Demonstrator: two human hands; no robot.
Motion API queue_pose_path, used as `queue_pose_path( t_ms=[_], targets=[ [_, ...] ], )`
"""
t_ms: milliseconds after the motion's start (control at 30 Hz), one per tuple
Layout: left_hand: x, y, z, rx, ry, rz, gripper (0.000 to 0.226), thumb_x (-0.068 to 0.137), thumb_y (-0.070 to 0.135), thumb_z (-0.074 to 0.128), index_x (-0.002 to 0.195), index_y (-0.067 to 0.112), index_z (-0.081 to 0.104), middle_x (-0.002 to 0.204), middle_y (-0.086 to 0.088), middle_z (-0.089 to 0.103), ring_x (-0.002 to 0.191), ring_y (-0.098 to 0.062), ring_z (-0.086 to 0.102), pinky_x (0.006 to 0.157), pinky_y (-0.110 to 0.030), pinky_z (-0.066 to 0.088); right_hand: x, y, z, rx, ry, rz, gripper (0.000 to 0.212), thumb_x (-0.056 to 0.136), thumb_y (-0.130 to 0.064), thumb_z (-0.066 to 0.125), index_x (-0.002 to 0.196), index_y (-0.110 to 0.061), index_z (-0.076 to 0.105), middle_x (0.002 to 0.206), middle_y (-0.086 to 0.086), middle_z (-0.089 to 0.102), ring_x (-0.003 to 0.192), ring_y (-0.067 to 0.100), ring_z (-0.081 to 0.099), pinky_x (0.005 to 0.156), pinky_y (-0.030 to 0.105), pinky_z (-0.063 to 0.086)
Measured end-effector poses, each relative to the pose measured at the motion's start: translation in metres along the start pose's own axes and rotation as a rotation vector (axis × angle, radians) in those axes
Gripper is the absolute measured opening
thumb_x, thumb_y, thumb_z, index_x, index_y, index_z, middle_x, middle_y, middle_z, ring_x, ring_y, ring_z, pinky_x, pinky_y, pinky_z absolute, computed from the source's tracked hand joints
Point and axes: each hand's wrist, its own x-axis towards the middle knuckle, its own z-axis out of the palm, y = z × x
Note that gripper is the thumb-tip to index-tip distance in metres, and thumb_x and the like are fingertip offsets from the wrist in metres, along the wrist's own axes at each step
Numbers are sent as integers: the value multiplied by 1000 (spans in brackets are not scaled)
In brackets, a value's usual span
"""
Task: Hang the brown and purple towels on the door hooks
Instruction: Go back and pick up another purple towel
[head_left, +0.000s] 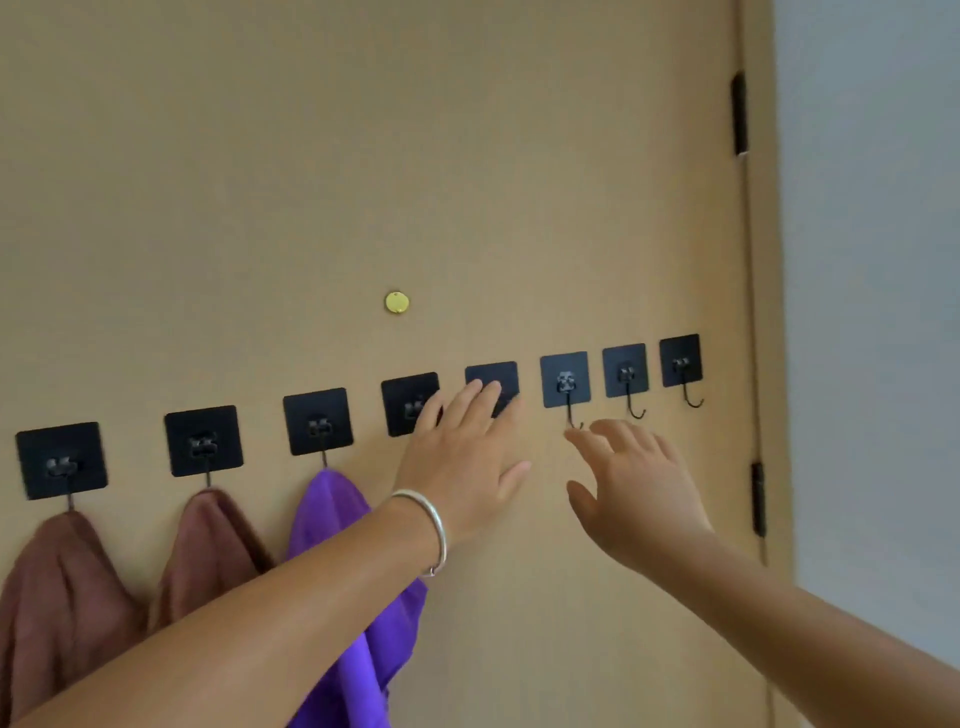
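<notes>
Two brown towels (62, 587) hung on the hooks nearest the door's (311, 156) left edge, the purple towel (332, 519) on the third. Left hand (462, 457) and right hand (639, 488) were both spread flat, holding nothing, apart, mid-row.

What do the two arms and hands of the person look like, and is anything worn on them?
Both forearms are bare, with no sleeves in view. The left hand has a thin silver bangle around its wrist, plain and smooth, with no marking visible. The right hand and its wrist carry nothing: no ring, watch or glove shows. The fingers of both hands are bare too.
</notes>
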Motion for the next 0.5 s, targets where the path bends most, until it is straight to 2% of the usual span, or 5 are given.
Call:
queue_pose_path(
  t_ms=[233, 400, 500],
  targets=[
    [38, 91, 20, -173, 53, 225, 68, 93, 58, 26, 151, 27, 7, 159, 0, 13, 147, -20, 5, 119, -46, 8, -55, 75, -39, -218, -23, 234, 58, 91, -57, 40, 142, -33, 27, 149, -3, 33, 141, 20, 23, 116, 47, 19],
    [62, 149, 4, -335, 145, 400, 69, 93, 59, 21, 152, 26, 6, 159, -3, 13, 147, -20, 6, 119, -44, 8, -103, 113, -94, -393, -7, 443, 58, 91, -56, 41, 143, -32, 31, 151, -1, 33, 143, 20, 20, 117, 48, 14],
    [60, 189, -9, -443, 163, 515, 70, 94, 58, 25, 153, 26, 4, 160, -4, 11, 147, -19, 3, 119, -44, 6, -138, 120, -133, -506, -15, 581, 59, 91, -57, 41, 144, -32, 31, 151, -1, 34, 142, 20, 22, 117, 48, 14]
  ],
)
